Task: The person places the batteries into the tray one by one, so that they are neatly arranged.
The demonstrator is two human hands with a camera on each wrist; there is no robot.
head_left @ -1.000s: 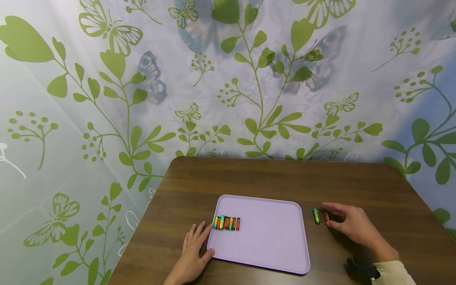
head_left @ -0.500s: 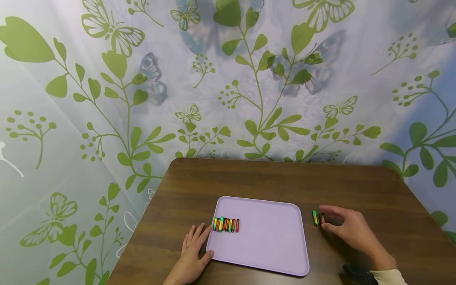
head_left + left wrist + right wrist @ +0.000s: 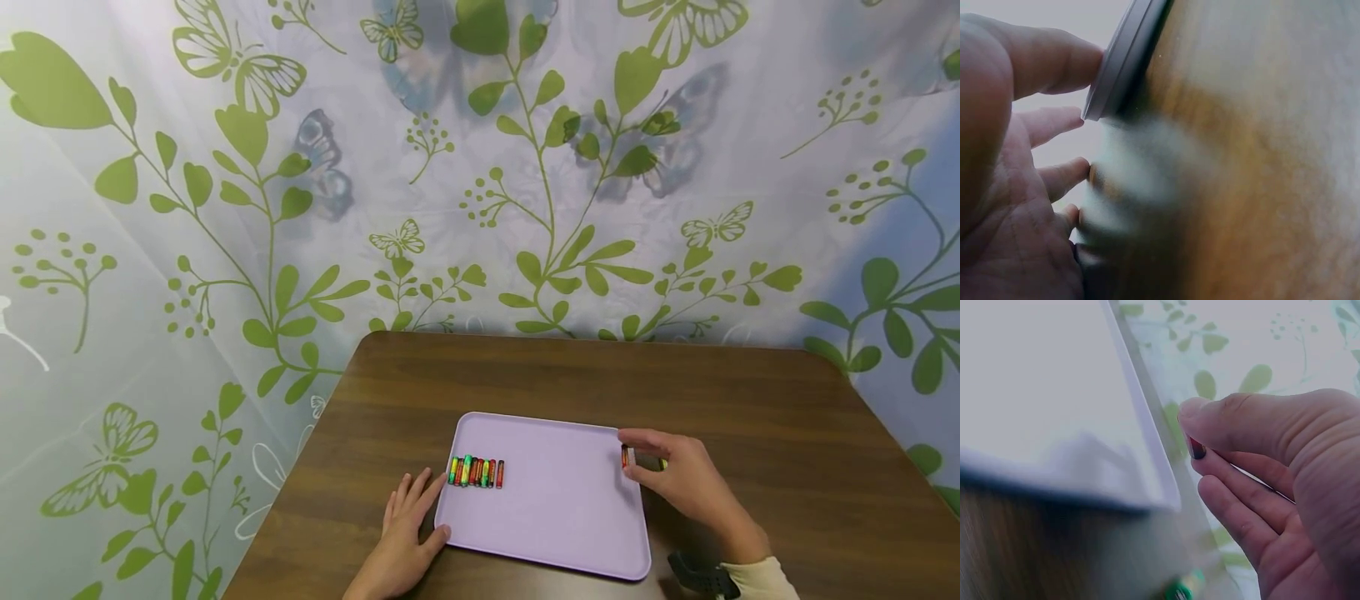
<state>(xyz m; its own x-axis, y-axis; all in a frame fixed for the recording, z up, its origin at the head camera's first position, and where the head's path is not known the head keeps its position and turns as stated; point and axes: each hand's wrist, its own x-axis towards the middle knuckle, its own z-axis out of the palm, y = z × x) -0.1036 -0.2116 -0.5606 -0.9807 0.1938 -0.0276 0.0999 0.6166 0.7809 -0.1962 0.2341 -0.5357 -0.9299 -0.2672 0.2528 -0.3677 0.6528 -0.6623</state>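
In the head view my right hand (image 3: 686, 483) pinches a red-and-black battery (image 3: 625, 457) between thumb and fingers, at the right rim of a pale purple tray (image 3: 562, 500). The right wrist view shows only the dark end of that battery (image 3: 1196, 448) below the thumb. A green-and-yellow battery (image 3: 663, 463) lies on the table, partly hidden behind the right hand. My left hand (image 3: 405, 533) rests at the tray's left side with fingers spread, its thumb touching the rim (image 3: 1116, 69). Several red and green batteries (image 3: 477, 472) lie side by side along the tray's left edge.
The tray stands on a dark brown wooden table (image 3: 570, 375) with rounded far corners. Behind it hangs a pale curtain (image 3: 420, 292) printed with green leaves and butterflies. A dark band (image 3: 701, 577) circles the right wrist beside a light sleeve (image 3: 761, 579).
My right hand has taken the red-and-black battery from beside the green one and carried it left to the tray's rim. The left hand and the row of batteries stay in place.
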